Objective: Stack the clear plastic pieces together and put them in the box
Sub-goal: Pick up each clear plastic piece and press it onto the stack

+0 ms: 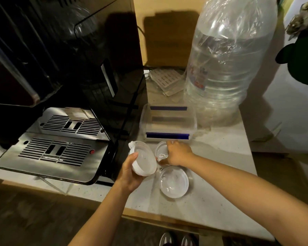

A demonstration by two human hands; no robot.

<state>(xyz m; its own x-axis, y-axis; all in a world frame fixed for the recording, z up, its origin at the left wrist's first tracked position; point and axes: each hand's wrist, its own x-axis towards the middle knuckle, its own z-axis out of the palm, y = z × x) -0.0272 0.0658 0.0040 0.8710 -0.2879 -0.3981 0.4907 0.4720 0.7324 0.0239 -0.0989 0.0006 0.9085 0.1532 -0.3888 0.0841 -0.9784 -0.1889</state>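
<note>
**Inspector:** State of the hands?

**Assistant:** The left hand (130, 173) is curled round a stack of clear lids (144, 159), held tilted above the counter (212, 201), just in front of the box (168, 122). The right hand (177, 154) rests fingers-down on a second lid (160, 151), touching the box's near edge; whether it grips, I cannot tell.

**Inspector:** Anything else?

**Assistant:** A third lid (173, 181) lies flat, nearer than the box. The lids are round and see-through. The box is clear with blue clips, open.
</note>
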